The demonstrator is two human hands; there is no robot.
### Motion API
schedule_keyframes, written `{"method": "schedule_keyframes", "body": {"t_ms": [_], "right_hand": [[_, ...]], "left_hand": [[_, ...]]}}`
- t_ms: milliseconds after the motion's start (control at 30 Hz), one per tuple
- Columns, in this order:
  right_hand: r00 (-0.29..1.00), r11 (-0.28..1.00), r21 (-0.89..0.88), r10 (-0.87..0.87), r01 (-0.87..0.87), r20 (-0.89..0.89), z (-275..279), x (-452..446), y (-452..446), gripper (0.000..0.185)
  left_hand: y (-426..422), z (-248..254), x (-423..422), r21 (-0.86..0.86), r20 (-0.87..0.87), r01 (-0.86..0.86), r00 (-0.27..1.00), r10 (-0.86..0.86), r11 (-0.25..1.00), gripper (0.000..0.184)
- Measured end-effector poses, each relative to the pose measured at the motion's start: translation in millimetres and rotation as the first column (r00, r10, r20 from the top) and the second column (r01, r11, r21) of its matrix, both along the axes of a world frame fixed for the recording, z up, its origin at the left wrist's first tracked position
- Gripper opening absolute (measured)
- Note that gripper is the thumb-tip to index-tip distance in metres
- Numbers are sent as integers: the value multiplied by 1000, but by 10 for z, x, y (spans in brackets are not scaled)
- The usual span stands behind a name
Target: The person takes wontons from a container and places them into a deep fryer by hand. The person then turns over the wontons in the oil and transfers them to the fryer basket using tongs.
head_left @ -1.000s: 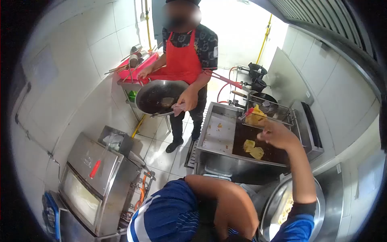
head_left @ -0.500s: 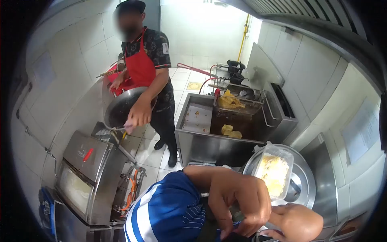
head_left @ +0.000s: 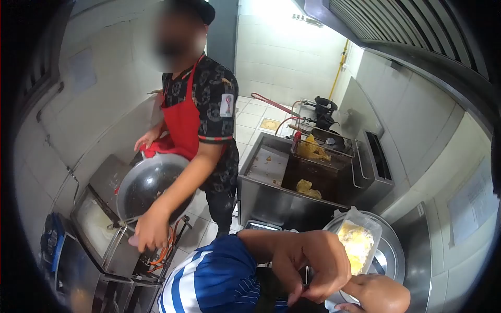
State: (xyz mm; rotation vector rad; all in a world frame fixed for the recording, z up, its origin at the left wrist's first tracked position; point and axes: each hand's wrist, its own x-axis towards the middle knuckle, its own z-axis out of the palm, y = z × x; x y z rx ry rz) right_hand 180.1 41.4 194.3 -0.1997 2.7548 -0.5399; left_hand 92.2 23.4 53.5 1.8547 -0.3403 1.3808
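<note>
My left hand [head_left: 315, 263] reaches in from a blue sleeve with white stripes [head_left: 209, 276], low in the view. Its fingers are curled and pinched together at the tips; whatever they hold is too small or hidden to name. Just to its right, my right hand [head_left: 383, 293] is bent inward with curled fingers. Those fingertips are partly covered by my left hand, and I cannot make out what they hold. Behind both hands, a clear plastic tub [head_left: 373, 224] with yellow and white food leans in a large round metal pan [head_left: 399, 250].
A co-worker in a red apron [head_left: 180, 122] carries a large wok [head_left: 151, 188] at the left. Beneath it stands a steel unit with a pale-filled basin [head_left: 94, 229]. Ahead is a steel fryer [head_left: 276, 203] with a wire basket [head_left: 323, 156]. A vent hood [head_left: 407, 31] hangs at upper right.
The co-worker has come closer, and the wok has tilted and moved down over the left unit. My hands stay close together, nearly unchanged. The view has shifted slightly.
</note>
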Motion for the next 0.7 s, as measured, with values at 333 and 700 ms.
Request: {"method": "schedule_keyframes", "body": {"t_ms": [333, 700], "right_hand": [[997, 997, 2, 72, -72, 18, -685, 824, 638, 45], [966, 971, 95, 230, -220, -117, -636, 827, 552, 45]], "left_hand": [[-189, 100, 7, 121, 45, -181, 983, 177, 976, 17], [-478, -29, -166, -74, -252, -515, 838, 484, 854, 21]]}}
